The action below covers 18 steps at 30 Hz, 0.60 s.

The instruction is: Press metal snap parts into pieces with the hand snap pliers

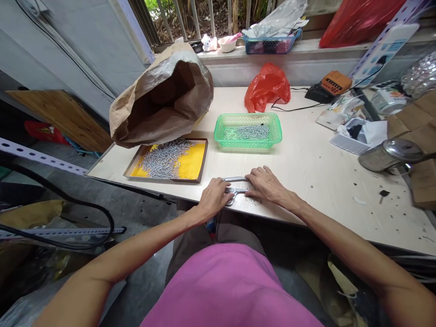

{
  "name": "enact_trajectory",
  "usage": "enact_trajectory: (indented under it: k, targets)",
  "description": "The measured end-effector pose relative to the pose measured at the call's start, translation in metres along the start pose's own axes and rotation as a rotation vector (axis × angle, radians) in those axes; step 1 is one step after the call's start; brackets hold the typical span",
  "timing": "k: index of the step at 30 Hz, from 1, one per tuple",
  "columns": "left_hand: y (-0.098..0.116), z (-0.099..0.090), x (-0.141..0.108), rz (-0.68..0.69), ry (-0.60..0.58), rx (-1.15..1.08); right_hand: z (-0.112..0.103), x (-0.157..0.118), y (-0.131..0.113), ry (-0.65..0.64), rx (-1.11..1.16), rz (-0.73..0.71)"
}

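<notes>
Near the table's front edge, my left hand (213, 198) has its fingers closed on the left end of a grey metal bracket (235, 192). My right hand (267, 185) grips the right side of the same piece, thumb below and fingers above. A slim grey bar (235, 179) runs along the far side between both hands; whether it joins the bracket I cannot tell. Left of the hands lies a shallow tray (203, 159) lined in yellow, heaped with small silvery metal pins (165, 159). Beyond the hands stands a green plastic basket (247, 145) holding more of these pins.
A large open brown paper sack (160, 100) leans over the tray's back edge. Behind the basket sits a red plastic bag (267, 88). To the right are an orange and black charger (330, 86), a white box (350, 138) and a metal jug (390, 154).
</notes>
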<state>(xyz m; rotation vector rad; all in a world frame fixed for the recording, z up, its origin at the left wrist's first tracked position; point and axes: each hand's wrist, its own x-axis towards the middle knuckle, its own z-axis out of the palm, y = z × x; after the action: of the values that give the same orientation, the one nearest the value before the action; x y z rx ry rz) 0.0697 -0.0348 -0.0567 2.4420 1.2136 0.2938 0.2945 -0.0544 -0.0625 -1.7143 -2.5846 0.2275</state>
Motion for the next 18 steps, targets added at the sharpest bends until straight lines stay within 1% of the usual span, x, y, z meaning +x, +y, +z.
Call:
enact_trajectory:
  k: [2,3,5,7,8,11,14,18]
  targets:
    - [0.009,0.004,0.015,0.173,-0.058,0.104,0.0,-0.003,-0.001,-0.005,0.009,0.006]
    - [0.012,0.005,0.023,0.231,-0.103,0.147,0.0,-0.005,-0.002,-0.022,0.021,0.006]
    - [0.015,0.007,0.037,0.301,-0.198,0.222,-0.003,-0.009,-0.002,-0.062,0.04,0.02]
    - [0.014,0.006,0.046,0.331,-0.259,0.281,-0.006,-0.014,-0.003,-0.087,0.044,0.059]
    - [0.014,0.005,0.05,0.341,-0.269,0.302,-0.008,-0.016,-0.003,-0.092,0.04,0.081]
    - [0.011,0.002,0.054,0.391,-0.279,0.323,-0.01,-0.02,-0.006,-0.097,0.028,0.096]
    - [0.01,0.002,0.053,0.442,-0.293,0.285,-0.008,-0.021,-0.012,-0.093,0.045,0.088]
    - [0.011,0.004,0.051,0.415,-0.269,0.27,-0.001,-0.021,-0.02,-0.07,0.108,0.101]
